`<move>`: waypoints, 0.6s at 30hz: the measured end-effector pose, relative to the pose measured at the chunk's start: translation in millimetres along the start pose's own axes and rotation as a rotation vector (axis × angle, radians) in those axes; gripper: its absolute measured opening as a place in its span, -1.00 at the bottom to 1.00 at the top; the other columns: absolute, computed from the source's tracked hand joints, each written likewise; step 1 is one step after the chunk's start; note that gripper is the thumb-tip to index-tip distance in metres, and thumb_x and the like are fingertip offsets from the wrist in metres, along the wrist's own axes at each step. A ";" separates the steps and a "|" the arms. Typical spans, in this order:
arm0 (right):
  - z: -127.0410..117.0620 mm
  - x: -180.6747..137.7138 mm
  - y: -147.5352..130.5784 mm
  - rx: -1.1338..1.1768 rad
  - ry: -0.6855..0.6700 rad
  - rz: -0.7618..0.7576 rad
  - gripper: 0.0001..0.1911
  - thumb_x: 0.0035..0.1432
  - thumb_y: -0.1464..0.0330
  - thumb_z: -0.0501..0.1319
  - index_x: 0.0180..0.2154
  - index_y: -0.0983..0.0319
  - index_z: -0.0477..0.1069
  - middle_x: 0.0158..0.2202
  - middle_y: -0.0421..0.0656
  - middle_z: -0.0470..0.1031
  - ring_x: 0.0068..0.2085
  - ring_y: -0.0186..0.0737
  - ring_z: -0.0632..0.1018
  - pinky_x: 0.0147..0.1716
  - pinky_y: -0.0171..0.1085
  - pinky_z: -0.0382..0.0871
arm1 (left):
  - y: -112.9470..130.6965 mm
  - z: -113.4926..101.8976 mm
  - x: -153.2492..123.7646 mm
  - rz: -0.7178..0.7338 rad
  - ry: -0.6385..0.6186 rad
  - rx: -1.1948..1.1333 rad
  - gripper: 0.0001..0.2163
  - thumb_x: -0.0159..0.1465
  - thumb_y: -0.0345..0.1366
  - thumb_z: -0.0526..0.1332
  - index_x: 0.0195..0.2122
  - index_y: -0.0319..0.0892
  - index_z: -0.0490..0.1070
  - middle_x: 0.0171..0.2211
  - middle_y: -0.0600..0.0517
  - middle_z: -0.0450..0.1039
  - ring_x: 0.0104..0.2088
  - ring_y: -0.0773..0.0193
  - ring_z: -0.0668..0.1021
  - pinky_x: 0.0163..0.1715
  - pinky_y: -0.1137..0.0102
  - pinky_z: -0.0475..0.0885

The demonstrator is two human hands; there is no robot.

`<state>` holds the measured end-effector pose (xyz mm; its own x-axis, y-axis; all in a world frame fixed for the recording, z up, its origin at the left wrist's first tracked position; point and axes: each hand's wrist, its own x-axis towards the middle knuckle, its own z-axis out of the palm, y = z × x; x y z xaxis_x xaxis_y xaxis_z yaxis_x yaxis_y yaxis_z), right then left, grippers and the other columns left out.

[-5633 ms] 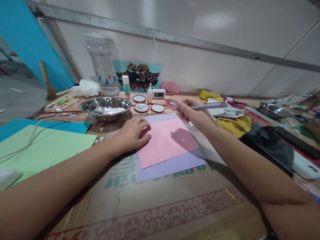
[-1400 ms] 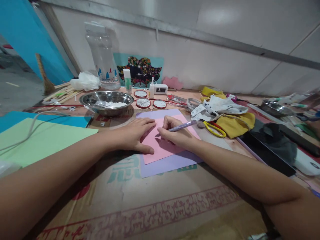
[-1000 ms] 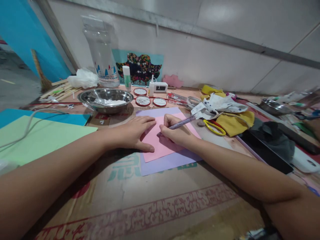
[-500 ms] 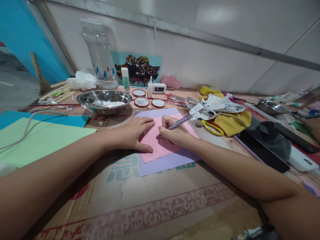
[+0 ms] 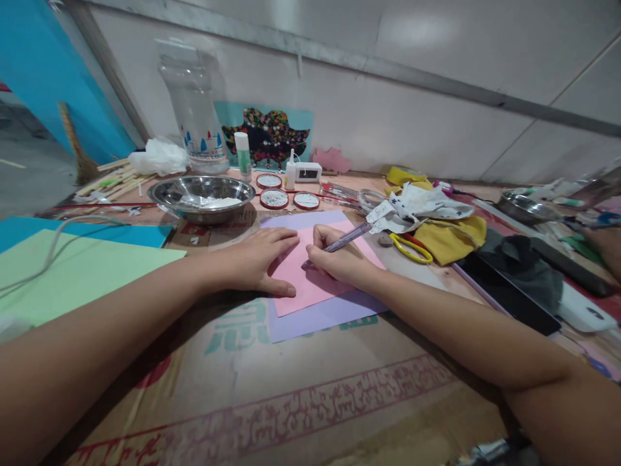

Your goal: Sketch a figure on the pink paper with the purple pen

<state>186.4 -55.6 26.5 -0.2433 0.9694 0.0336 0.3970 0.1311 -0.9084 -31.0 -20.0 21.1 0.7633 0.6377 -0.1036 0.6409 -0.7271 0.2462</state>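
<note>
My right hand [image 5: 337, 255] is closed around a pen [image 5: 347, 238], whose tip points down at a pink sheet of paper [image 5: 295, 301]. Whether the tip touches the paper I cannot tell. Flat on the left part of that sheet lies my left hand [image 5: 259, 262], thumb apart from the fingers. The pink sheet rests on a larger lavender sheet [image 5: 330, 317], which shows along the top, right and bottom. Under both is a printed cardboard [image 5: 233, 382].
At the left are green paper [image 5: 92, 265] and a cable [image 5: 55, 243]. Behind my left hand stand a steel bowl [image 5: 201, 199], a glue stick [image 5: 243, 156] and a water jug [image 5: 196, 107]. Yellow-handled scissors [image 5: 411, 249], cloths [image 5: 427, 202] and a dark-screened tablet [image 5: 504, 294] lie right.
Almost nothing differs. Both hands, the pen and the papers hold the same places, with only a very slight shift of the whole view.
</note>
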 end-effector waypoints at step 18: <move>-0.9 0.4 2.8 0.034 -0.038 0.033 -0.73 0.09 0.48 0.23 -0.47 0.13 0.14 -0.69 -0.42 0.30 -0.57 -0.31 0.53 -0.51 -0.38 0.45 | -1.6 0.4 -0.4 0.024 0.013 -0.022 0.04 0.17 0.35 0.27 0.50 -0.25 0.08 0.53 -0.33 -0.01 0.48 -0.30 0.16 0.42 -0.06 0.13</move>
<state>188.2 -54.7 24.3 -0.2640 0.9644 -0.0123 0.3758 0.0911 -0.9222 -32.3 -19.2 20.3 0.7771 0.6237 -0.0849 0.6205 -0.7363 0.2699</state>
